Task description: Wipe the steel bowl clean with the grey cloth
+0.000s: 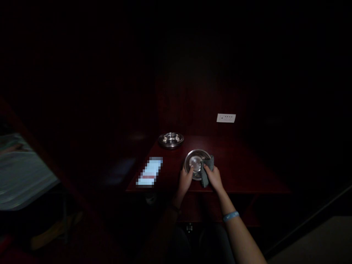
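Left grip (186, 178) holds bowl (195, 162), cloth (204, 178) partly inside.

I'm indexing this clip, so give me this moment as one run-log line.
left hand: grips metal bowl | right hand: holds gray cloth at bowl's right side | second bowl: farther back, leftward, on table

A white socket panel (226, 118) sits on the dark reddish wall (189, 113) above a glossy red-brown table (250, 172); near the table's left edge lies a bright pixelated rectangle (150, 172), its details hidden, and at far left a pale, blurred surface (22, 176) shows beyond a slanting dark edge (41, 154)
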`<state>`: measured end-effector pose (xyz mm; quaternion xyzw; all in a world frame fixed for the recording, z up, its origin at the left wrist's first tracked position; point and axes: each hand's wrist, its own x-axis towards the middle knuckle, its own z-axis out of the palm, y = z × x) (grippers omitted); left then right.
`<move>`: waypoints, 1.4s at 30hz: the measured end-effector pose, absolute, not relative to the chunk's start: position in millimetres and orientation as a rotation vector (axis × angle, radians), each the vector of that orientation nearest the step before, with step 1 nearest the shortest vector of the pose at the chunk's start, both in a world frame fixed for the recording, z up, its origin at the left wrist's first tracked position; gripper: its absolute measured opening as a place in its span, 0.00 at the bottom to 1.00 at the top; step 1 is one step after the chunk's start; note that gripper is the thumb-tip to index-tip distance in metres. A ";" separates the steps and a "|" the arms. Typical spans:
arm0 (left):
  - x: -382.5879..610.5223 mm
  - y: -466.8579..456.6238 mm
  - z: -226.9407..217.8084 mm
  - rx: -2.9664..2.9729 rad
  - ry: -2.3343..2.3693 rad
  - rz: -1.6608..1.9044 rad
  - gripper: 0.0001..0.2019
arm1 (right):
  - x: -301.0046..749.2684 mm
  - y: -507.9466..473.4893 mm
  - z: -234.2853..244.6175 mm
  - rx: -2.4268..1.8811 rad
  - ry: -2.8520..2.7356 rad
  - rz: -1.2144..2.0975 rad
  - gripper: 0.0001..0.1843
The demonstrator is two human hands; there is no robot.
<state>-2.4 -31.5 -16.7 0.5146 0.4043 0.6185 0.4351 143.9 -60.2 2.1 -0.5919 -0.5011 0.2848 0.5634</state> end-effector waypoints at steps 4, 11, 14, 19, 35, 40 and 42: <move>-2.4 -32.2 -15.7 1.282 1.000 1.541 0.21 | 143.7 -60.9 2.9 -1.399 -1.183 0.666 0.21; -2.4 -30.6 -19.5 1.275 1.010 1.540 0.21 | 142.8 -63.0 4.6 -1.409 -1.181 0.668 0.22; -2.3 -31.5 -19.0 1.282 1.007 1.544 0.22 | 142.9 -63.4 5.2 -1.407 -1.190 0.664 0.22; -2.7 -33.9 -16.7 1.306 0.978 1.553 0.23 | 143.7 -61.8 3.6 -1.401 -1.177 0.667 0.21; -2.9 -33.1 -16.7 1.306 1.010 1.543 0.21 | 144.0 -60.4 2.2 -1.409 -1.176 0.673 0.22; -2.6 -32.6 -17.4 1.305 0.998 1.560 0.22 | 143.5 -61.2 3.2 -1.425 -1.178 0.658 0.22; -2.7 -33.4 -16.3 1.307 0.992 1.565 0.22 | 143.3 -61.6 3.9 -1.423 -1.185 0.657 0.22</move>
